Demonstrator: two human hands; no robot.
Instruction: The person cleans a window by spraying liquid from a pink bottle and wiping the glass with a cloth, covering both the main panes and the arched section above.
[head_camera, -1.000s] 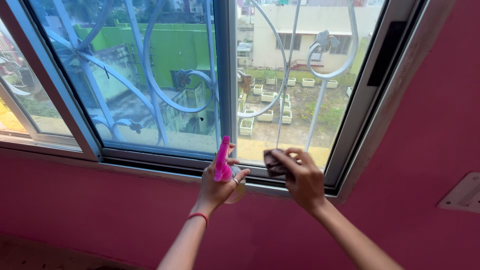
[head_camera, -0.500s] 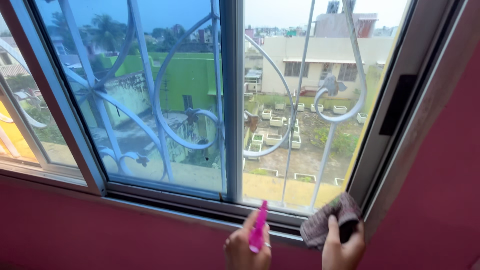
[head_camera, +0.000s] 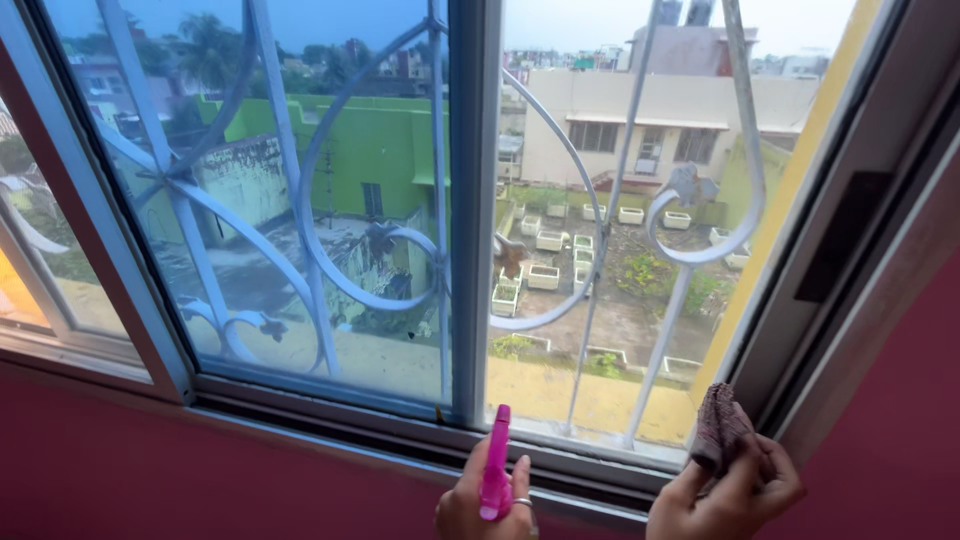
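Pink wall (head_camera: 120, 450) below, and a sliding window (head_camera: 465, 200) with a grey metal frame fills the view; white scrolled grille (head_camera: 340, 250) outside, green and cream buildings beyond. Down at the sill, the left hand (head_camera: 485, 510) has its fingers (head_camera: 520, 480) wrapped tight around a pink spray bottle (head_camera: 495, 462), nozzle pointing up just under the centre post. Over at the lower right corner of the frame, the right hand (head_camera: 730, 495) has its fingers curled shut on a bunched brownish cloth (head_camera: 718, 425), pressed against the frame's edge. Both wrists are cut off by the bottom edge, and the bottle's body is hidden in the palm.
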